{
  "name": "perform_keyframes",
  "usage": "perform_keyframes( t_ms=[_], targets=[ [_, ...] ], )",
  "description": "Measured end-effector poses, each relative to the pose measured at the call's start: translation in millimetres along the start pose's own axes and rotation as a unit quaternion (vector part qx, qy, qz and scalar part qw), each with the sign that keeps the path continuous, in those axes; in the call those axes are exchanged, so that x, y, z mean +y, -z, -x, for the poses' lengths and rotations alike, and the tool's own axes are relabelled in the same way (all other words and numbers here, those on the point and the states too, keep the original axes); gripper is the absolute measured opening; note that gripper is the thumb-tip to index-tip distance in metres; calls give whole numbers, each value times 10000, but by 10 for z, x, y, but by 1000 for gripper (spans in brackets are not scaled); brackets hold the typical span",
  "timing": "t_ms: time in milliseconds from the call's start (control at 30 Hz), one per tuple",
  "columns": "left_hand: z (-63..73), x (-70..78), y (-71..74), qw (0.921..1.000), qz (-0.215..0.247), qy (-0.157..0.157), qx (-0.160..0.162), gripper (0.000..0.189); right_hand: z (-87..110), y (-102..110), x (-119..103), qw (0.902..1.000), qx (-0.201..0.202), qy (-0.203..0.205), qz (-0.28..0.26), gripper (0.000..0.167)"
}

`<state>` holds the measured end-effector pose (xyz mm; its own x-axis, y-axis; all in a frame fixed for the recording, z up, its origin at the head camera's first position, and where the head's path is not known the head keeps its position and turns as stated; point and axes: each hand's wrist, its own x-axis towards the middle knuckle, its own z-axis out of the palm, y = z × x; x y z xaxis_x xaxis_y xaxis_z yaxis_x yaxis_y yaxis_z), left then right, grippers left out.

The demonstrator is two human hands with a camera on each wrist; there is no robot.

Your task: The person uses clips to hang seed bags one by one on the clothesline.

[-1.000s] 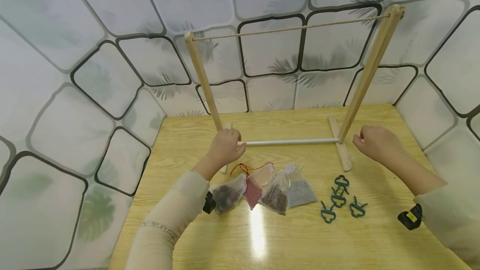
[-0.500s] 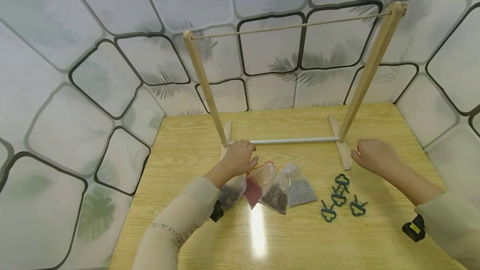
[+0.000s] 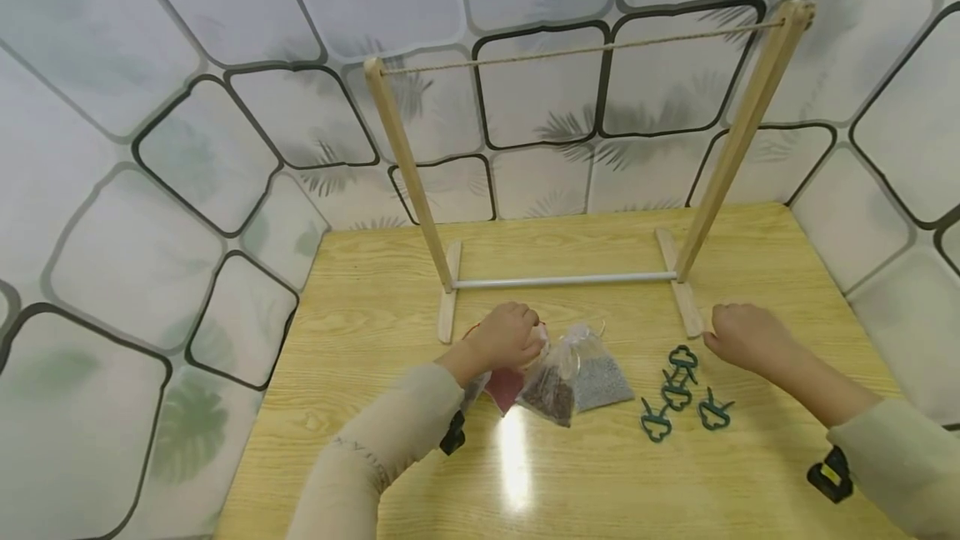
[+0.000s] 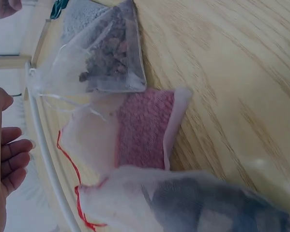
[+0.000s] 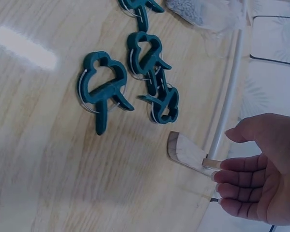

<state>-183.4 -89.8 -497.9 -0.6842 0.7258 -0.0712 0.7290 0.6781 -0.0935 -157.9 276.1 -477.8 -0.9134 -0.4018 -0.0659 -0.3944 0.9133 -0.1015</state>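
Several sheer drawstring bags lie in a row on the wooden table. One holds dark stones (image 4: 193,203), another pink-red grains (image 4: 145,128), a third brown bits (image 4: 111,58), and the last light grey grains (image 3: 600,380). My left hand (image 3: 508,338) hovers over the pink-red bag in the head view, fingers loosely bent and holding nothing. In the left wrist view it is apart from the bags. My right hand (image 3: 752,340) hangs loosely curled beside the rack's right foot, with nothing in it. To its left lie several dark green cloud-shaped clips (image 5: 101,113).
Behind the bags stands a wooden rack with a left post (image 3: 408,169), a right post (image 3: 742,144) and a rope (image 3: 577,57) strung between their tops. A white rod (image 3: 562,282) joins them low down. Patterned cloth walls (image 3: 105,298) enclose the table (image 3: 600,482).
My left hand has moved right and nearer to me, from the rack's left foot to above the pink-red bag. My right hand has come slightly nearer to me. Bags and clips have not moved.
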Motion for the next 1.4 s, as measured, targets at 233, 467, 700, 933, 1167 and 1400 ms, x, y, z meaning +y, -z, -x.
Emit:
perform_keyframes(
  t_ms=[233, 467, 700, 933, 1167, 1400],
  targets=[
    [-142, 83, -45, 9978, 569, -77, -344, 41, 91, -59, -46, 9929, -1123, -284, -281, 29],
    [-225, 147, -87, 9957, 613, -105, -681, 43, 140, -108, -36, 9733, -1997, -701, -885, 30],
    [-254, 192, -139, 9941, 590, -193, -887, 44, 167, -181, 11, 9435, -2691, -1156, -1551, 35],
    [-262, 218, -274, 9910, 1077, -229, -759, 45, 180, -327, 26, 8920, -3347, -2081, -2213, 41],
    [-270, 180, -301, 9710, 2105, -166, -1124, 35, 173, -402, 65, 8831, -3522, -2341, -2035, 44],
    [-266, 166, -334, 9600, 2536, -216, -1169, 31, 159, -394, 54, 8684, -3575, -2484, -2375, 36]
  ],
)
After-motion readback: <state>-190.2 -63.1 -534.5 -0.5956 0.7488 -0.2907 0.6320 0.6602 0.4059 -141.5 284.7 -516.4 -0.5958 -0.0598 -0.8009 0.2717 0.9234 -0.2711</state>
